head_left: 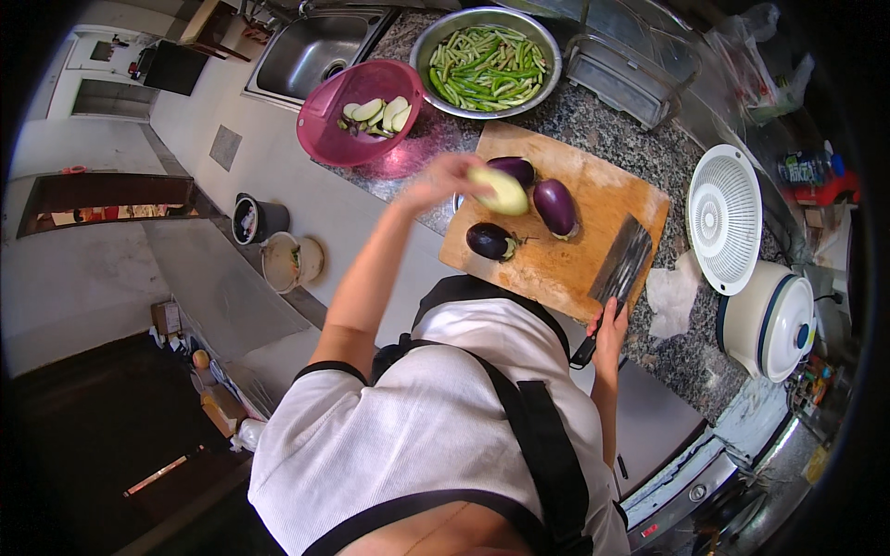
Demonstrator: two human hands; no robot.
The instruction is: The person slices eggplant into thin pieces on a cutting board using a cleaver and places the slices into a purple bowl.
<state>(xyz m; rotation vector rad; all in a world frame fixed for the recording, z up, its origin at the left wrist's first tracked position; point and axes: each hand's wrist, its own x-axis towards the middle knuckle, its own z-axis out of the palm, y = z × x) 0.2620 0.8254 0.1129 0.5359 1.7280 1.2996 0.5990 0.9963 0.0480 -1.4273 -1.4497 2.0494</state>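
My left hand (447, 180), slightly blurred, grips a pale-fleshed eggplant piece (502, 193) above the left part of the wooden cutting board (528, 269). Around that piece on the board are purple eggplants: one behind it (513, 169), partly covered, one to its right (555, 206), and a darker one with a green stem (490, 241) nearer me. At the board's right side my right hand (607, 332) is closed around the black handle of a cleaver, whose broad blade (624, 259) lies on or just over the wood; I cannot tell which.
Left of the board, a pink basin (320, 139) holds several pale eggplant slices. A steel bowl (422, 69) of green beans stands behind the board. A white strainer (725, 218), a crumpled tissue (674, 296) and a rice cooker (769, 320) are at right; a sink (311, 56) is far left.
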